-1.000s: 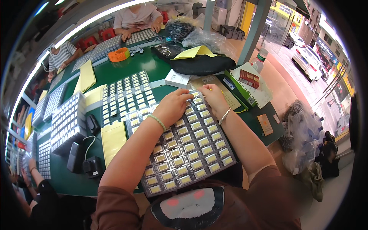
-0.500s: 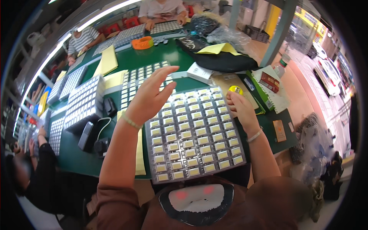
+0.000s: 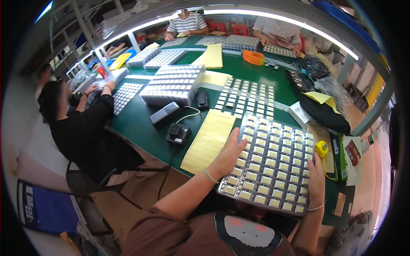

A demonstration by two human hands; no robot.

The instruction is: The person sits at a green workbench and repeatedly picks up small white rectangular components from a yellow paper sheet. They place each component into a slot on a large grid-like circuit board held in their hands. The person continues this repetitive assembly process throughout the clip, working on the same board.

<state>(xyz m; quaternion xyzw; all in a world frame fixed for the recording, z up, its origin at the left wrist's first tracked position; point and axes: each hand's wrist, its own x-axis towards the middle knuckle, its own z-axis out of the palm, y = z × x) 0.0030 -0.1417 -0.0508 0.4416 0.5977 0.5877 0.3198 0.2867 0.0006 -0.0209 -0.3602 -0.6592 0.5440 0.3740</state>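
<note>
A clear plastic tray (image 3: 273, 164) with rows of small, yellow-faced rectangular parts lies tilted in front of me, over the table's near edge. On its left edge rests my left hand (image 3: 230, 155), fingers together and thumb over the rim. My right hand (image 3: 316, 179) grips the opposite edge, its fingers partly hidden. Just past my right fingertips is a yellow tape measure (image 3: 321, 148). Beyond the tray lies a second filled sheet (image 3: 247, 96) of the same parts. A yellow paper sheet (image 3: 209, 141) lies left of my left hand.
Stacked trays (image 3: 173, 87), a grey box-shaped device (image 3: 164, 114) and a black adapter (image 3: 177, 134) with cables stand to the left. A black bag (image 3: 322, 109) and a white box (image 3: 298, 113) lie at the right. A co-worker in black (image 3: 85, 123) sits left; others work across the green table.
The view has swung left. My left hand, raised above the tray before, now touches its left edge. My right hand has come down from near the tape measure onto the right edge.
</note>
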